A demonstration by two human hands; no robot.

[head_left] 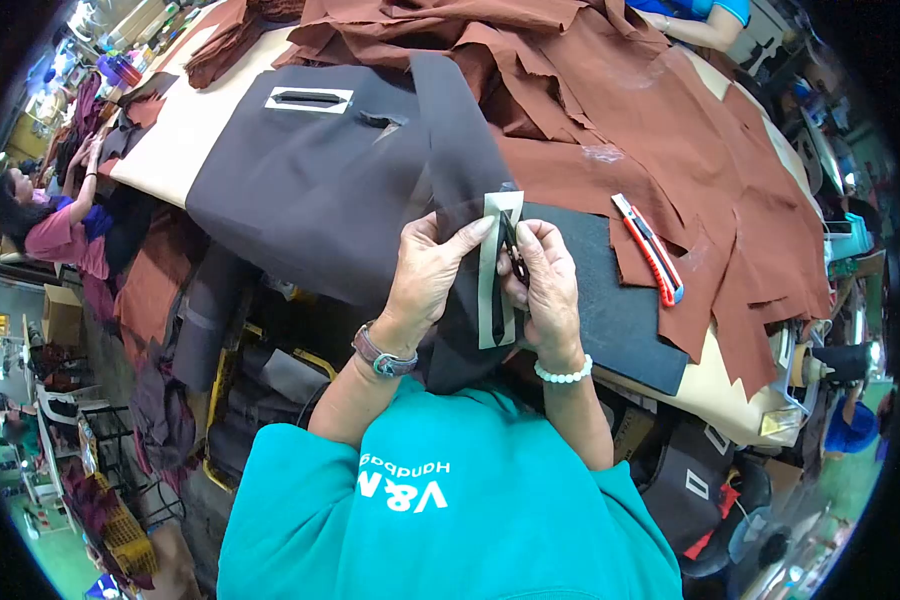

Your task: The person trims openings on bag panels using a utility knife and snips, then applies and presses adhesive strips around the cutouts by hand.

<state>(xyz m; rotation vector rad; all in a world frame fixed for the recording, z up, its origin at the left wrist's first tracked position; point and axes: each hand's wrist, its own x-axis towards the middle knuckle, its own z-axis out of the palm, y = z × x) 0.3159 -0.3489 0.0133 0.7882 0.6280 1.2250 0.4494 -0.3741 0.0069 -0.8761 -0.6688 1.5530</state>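
Carefully hold the slotted pale strip (486, 285) flat — fingers of the left hand (425, 265) clamped on its upper left, the right hand's (552, 292) pinching the dark tool (517, 257) at its right.

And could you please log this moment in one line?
Left hand: thumb on pale rectangular strip; right hand: holding small black object; red-and-white cutter: on brown cloth

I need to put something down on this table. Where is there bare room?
The dark board is bare between the right hand and the red knife. The pale tabletop at left shows bare between the dark sheet and the brown stack. Beyond the board and to its right, it's crowded with overlapping brown pieces.
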